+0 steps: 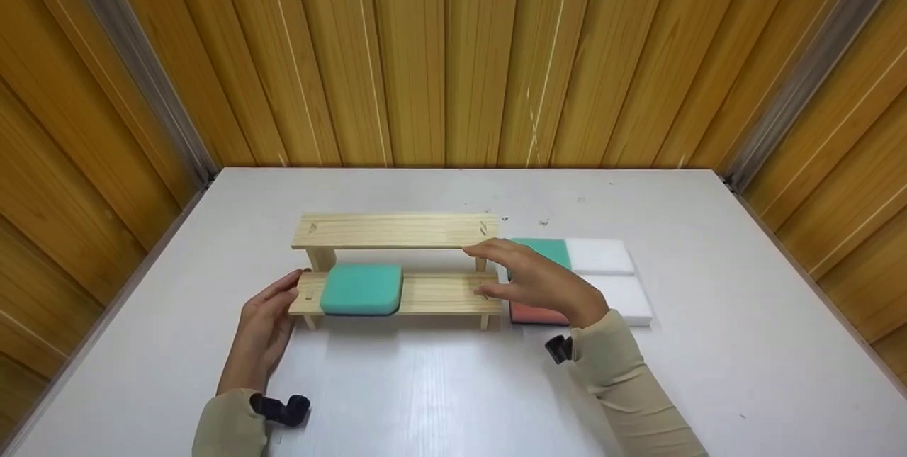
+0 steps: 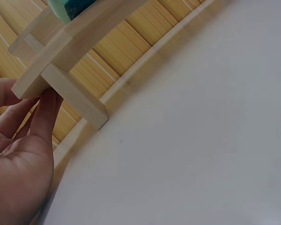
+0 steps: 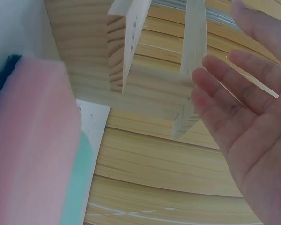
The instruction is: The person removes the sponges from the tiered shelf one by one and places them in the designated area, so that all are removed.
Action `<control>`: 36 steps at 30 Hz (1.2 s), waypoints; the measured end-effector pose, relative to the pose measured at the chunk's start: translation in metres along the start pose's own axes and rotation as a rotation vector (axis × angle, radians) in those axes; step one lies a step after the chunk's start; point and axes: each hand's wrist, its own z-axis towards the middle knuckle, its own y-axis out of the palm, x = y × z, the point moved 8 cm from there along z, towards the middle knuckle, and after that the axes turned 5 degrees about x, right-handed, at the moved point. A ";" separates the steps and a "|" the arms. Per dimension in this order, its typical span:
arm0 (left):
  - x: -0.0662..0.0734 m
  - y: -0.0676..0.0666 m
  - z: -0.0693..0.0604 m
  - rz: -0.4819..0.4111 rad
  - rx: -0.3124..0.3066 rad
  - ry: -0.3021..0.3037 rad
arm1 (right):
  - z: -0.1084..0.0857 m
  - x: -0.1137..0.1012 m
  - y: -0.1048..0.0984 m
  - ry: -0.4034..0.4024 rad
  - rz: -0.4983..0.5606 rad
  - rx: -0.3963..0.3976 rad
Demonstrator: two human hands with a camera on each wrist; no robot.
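Observation:
A two-tier wooden rack (image 1: 397,230) stands on the white table. On the left part of its lower board lies a teal sponge (image 1: 361,289), with a dark layer on its underside. My left hand (image 1: 262,333) pinches the left end of the lower board; in the left wrist view its fingers (image 2: 46,115) reach beneath the board beside the short leg (image 2: 77,96). Over the right end of the rack hovers my right hand (image 1: 545,283), with thumb and fingers spread apart. The right wrist view shows nothing in its palm (image 3: 257,150).
Right of the rack, partly behind my right hand, lie a second teal sponge (image 1: 542,251), a pink sponge (image 1: 535,314) and two white sponges (image 1: 600,256), set close together. Wood-patterned walls (image 1: 411,53) enclose the table (image 1: 425,400) at the back and sides.

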 end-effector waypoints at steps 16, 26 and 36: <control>-0.003 -0.001 -0.001 0.020 0.000 0.004 | 0.025 -0.019 0.028 -0.015 -0.015 -0.022; -0.002 -0.001 -0.002 -0.026 0.001 -0.016 | 0.038 -0.029 0.043 0.000 -0.029 -0.059; -0.001 0.000 -0.002 -0.026 0.006 -0.020 | 0.049 -0.042 0.055 -0.050 -0.022 -0.058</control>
